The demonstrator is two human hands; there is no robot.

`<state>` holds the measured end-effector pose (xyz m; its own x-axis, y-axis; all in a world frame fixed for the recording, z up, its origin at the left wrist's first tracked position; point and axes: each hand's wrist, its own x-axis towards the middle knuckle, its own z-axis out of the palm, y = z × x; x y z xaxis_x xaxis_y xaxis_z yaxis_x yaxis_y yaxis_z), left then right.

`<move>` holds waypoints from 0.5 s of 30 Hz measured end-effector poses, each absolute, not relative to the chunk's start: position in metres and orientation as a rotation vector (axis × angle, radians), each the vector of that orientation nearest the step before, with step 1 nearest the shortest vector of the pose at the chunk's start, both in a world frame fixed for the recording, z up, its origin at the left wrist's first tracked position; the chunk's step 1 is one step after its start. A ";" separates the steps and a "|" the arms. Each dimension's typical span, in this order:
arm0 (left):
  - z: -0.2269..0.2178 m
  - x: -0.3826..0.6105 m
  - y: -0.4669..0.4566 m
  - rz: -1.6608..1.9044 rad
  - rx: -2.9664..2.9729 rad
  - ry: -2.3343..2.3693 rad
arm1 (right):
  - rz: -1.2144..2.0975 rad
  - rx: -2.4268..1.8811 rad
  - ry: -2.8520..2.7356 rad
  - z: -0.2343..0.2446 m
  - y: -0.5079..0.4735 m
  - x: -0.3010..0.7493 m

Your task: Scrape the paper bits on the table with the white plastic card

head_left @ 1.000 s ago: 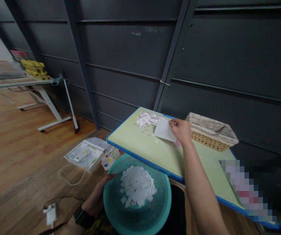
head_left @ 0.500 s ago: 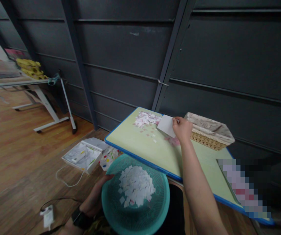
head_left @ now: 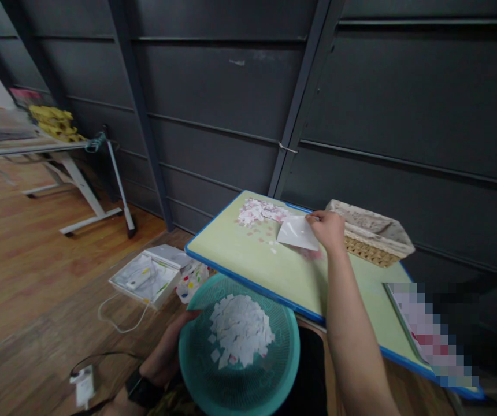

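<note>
My right hand [head_left: 329,229] reaches across a light green table [head_left: 270,271] with a blue rim and pinches a white paper sheet [head_left: 297,233], which lies low over the tabletop. Just left of the sheet sits a pile of small white and pink paper scraps [head_left: 258,212], with a few loose bits scattered nearby. My left hand [head_left: 171,348] grips the left rim of a teal plastic basket [head_left: 240,358] held below the table's near edge. A heap of white paper scraps [head_left: 240,329] fills the basket's middle.
A wicker basket with cloth lining [head_left: 370,232] stands right of my right hand near the dark panelled wall. A blurred item [head_left: 430,329] lies at the table's right end. On the wooden floor are an open white box [head_left: 147,276], a charger [head_left: 82,388] and another table [head_left: 36,144].
My right hand has lowered the white sheet from a raised tilt to nearly flat on the table and shifted slightly right. The basket and my left hand have barely moved.
</note>
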<state>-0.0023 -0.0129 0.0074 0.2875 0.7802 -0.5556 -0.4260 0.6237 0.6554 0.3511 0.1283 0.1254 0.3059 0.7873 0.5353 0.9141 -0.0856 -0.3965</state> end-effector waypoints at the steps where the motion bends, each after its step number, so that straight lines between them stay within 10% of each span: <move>1: 0.007 -0.002 -0.013 0.835 0.420 0.976 | -0.216 -1.876 -1.505 0.125 0.129 0.350; 15: 0.011 0.000 -0.014 0.830 0.404 0.977 | -0.016 -1.793 -1.456 0.125 0.130 0.365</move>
